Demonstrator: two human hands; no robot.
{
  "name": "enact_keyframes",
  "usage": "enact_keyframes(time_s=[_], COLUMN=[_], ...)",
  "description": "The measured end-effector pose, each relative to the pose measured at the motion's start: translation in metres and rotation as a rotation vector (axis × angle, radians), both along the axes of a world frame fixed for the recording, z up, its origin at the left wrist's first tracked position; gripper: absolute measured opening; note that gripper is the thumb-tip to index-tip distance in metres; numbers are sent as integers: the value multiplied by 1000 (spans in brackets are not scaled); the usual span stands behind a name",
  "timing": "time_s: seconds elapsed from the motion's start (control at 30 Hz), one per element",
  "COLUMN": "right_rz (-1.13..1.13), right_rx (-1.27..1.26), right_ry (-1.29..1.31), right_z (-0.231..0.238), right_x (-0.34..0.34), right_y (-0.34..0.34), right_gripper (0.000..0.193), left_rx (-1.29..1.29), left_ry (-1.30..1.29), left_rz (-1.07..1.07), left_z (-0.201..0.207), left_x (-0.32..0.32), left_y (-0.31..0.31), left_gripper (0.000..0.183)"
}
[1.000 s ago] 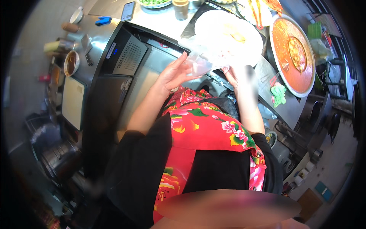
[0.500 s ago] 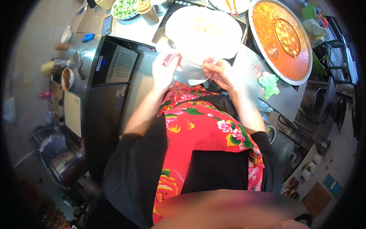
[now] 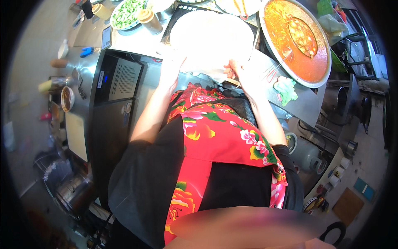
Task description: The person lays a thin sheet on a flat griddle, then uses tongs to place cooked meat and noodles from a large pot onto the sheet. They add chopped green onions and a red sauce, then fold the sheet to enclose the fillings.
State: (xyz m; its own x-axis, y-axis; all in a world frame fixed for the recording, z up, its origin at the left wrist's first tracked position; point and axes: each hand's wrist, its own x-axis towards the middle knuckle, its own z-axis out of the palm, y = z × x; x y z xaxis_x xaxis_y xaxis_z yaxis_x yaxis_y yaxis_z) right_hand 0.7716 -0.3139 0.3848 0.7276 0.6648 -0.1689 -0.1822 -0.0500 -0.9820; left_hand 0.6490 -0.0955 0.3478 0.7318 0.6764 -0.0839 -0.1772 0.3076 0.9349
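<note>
Strong glare falls on my left hand point(image 3: 171, 67), so its fingers are washed out and their grip is hard to see. My right hand point(image 3: 234, 70) is closed, fingertips pinched on the edge of a thin, see-through sheet that looks like a plastic bag point(image 3: 212, 75). This film spans the space between my two hands, just in front of a large white round plate or board point(image 3: 211, 39). The plate is nearly bleached out by light, and anything on it cannot be made out. It stands on a black panel point(image 3: 167, 34) with white print.
To the right, a wide metal basin point(image 3: 271, 50) holds red-orange broth and a whisk point(image 3: 286, 54). A green-white cloth point(image 3: 285, 89) lies beside it. Far left are a squeeze bottle point(image 3: 150, 23), a bowl of chopped greens point(image 3: 127, 15) and a phone point(image 3: 106, 37). A gas cylinder point(image 3: 304, 153) stands below.
The bag and both hands have moved closer to the white plate, and my left hand has gone into the glare. The whole view has shifted slightly.
</note>
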Motion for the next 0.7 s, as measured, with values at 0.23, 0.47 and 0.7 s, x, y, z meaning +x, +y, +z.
enact_keyframes(time_s=[0.23, 0.47, 0.7], right_rz=[248, 56, 149], right_rx=[37, 89, -249], right_ry=[142, 149, -406], right_z=[-4, 24, 14], right_x=[-12, -24, -22], right_y=[35, 63, 67], right_gripper=[22, 23, 34], left_rx=[549, -62, 59], left_ry=[200, -124, 72], left_rz=[-449, -626, -650], left_z=[48, 47, 44], left_x=[-11, -6, -5], left_y=[-12, -4, 7], left_gripper=[19, 23, 19])
